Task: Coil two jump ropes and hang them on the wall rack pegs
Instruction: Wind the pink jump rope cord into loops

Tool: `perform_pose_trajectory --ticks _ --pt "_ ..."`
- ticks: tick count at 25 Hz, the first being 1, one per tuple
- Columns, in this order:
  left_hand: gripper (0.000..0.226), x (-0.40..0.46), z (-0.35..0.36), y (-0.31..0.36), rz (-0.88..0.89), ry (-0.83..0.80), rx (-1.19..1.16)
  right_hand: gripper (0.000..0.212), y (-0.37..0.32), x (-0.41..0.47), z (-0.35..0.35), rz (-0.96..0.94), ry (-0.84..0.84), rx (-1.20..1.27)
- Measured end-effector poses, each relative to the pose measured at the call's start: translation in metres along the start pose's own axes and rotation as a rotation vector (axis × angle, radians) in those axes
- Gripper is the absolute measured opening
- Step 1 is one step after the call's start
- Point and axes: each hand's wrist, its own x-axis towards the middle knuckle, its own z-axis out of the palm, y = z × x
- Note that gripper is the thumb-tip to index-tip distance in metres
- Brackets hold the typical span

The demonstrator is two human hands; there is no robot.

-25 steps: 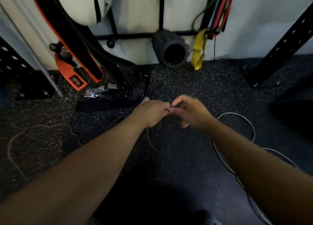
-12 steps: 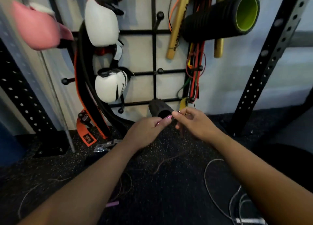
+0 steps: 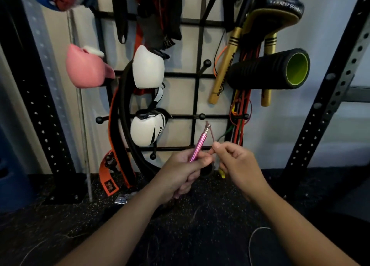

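Below the wall rack (image 3: pixel 197 97), in the head view, the left hand (image 3: pixel 181 172) grips a pink jump rope handle (image 3: pixel 198 146), fingers curled round its lower half. The handle's long axis runs steeply up and slightly right, its metal swivel tip pointing at the rack's lowest free peg (image 3: pixel 202 116) and ending just under it. From that tip a thin cord (image 3: pixel 211 136) bends back down to the right hand (image 3: pixel 238 163), which pinches it between thumb and forefinger just right of the handle. A second, pale rope (image 3: pixel 252 239) lies looped on the speckled floor (image 3: pixel 60 221), well below the rack and under the right forearm. On the rack itself hang two white boxing gloves (image 3: pixel 148 66) left of its centre bar, a pink glove (image 3: pixel 86 67) further left, a black and orange belt (image 3: pixel 118 145) curving down the left side, two gold sticks (image 3: pixel 224 65) on the right, a black foam roller (image 3: pixel 268 69) with a green core sitting on a peg at the right, and coloured bands (image 3: pixel 239 113) beneath the roller. Compared with half a second earlier, the handle has swung from nearly level between the hands to almost upright, both hands have risen closer to the rack, and the view has tilted up to show more of the upper pegs.
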Motion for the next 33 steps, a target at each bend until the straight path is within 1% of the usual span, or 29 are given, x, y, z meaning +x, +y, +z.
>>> perform_pose_trajectory --ticks 1,4,6,7,9,11,12,14,16,17,18,20,22,23,24,25,26,27,30,32,33 --pt "0.027 -0.002 0.003 0.000 0.000 -0.010 -0.070 0.031 0.000 0.003 0.000 0.001 -0.010 0.002" --pt "0.036 -0.006 0.008 0.000 0.006 -0.022 -0.281 0.031 0.000 0.007 0.007 0.062 -0.089 0.117" --pt "0.024 -0.010 0.009 0.000 0.045 0.024 -0.366 0.029 0.003 0.002 0.013 0.055 -0.160 0.107" --pt "0.023 -0.010 0.009 0.001 0.062 0.046 -0.387 0.026 0.004 0.001 0.014 0.037 -0.169 0.102" --pt "0.028 -0.008 0.009 0.005 0.080 0.074 -0.347 0.021 0.000 0.000 0.015 0.018 -0.131 0.098" --pt "0.028 -0.007 0.009 0.013 0.057 0.073 -0.334 0.020 -0.003 0.002 0.017 0.001 -0.049 0.081" --pt "0.028 -0.007 0.008 0.018 0.032 0.051 -0.369 0.021 -0.005 0.003 0.017 -0.010 -0.018 0.074" --pt "0.029 -0.011 0.004 0.027 -0.016 -0.050 -0.513 0.021 -0.004 0.002 0.017 -0.029 -0.006 0.079" --pt "0.034 -0.012 0.001 0.033 0.013 -0.177 -0.665 0.024 0.001 0.001 0.016 -0.011 -0.044 0.083" --pt "0.037 -0.012 0.000 0.035 0.059 -0.216 -0.718 0.027 0.005 0.000 0.018 0.019 -0.094 0.064" --pt "0.040 -0.010 -0.001 0.037 0.113 -0.222 -0.746 0.028 0.007 -0.004 0.020 0.050 -0.180 0.012" --pt "0.044 -0.006 -0.006 0.040 0.191 -0.161 -0.716 0.026 0.011 -0.014 0.028 0.100 -0.418 -0.093" --pt "0.048 -0.002 -0.019 0.041 0.246 -0.024 -0.517 0.026 0.006 -0.024 0.029 0.146 -0.611 -0.145" --pt "0.047 -0.001 -0.027 0.040 0.258 0.037 -0.386 0.026 0.001 -0.025 0.025 0.143 -0.652 -0.203" --pt "0.043 -0.002 -0.035 0.039 0.252 0.072 -0.253 0.024 -0.006 -0.024 0.018 0.103 -0.652 -0.280" --pt "0.038 -0.003 -0.039 0.038 0.219 0.073 -0.141 0.022 -0.013 -0.021 0.011 0.040 -0.626 -0.363" --pt "0.035 -0.005 -0.040 0.036 0.164 0.039 -0.072 0.021 -0.022 -0.017 0.004 -0.021 -0.584 -0.413" --pt "0.033 -0.006 -0.037 0.034 0.099 -0.015 -0.047 0.021 -0.029 -0.012 -0.001 -0.063 -0.523 -0.410" --pt "0.036 -0.011 -0.020 0.031 -0.023 -0.172 -0.138 0.017 -0.039 0.002 -0.004 -0.171 -0.268 -0.352" --pt "0.039 -0.014 -0.010 0.032 -0.047 -0.195 -0.183 0.013 -0.031 0.008 -0.003 -0.202 -0.097 -0.309" --pt "0.036 -0.013 -0.008 0.032 -0.045 -0.189 -0.202 0.015 -0.024 0.011 -0.004 -0.192 -0.036 -0.269"
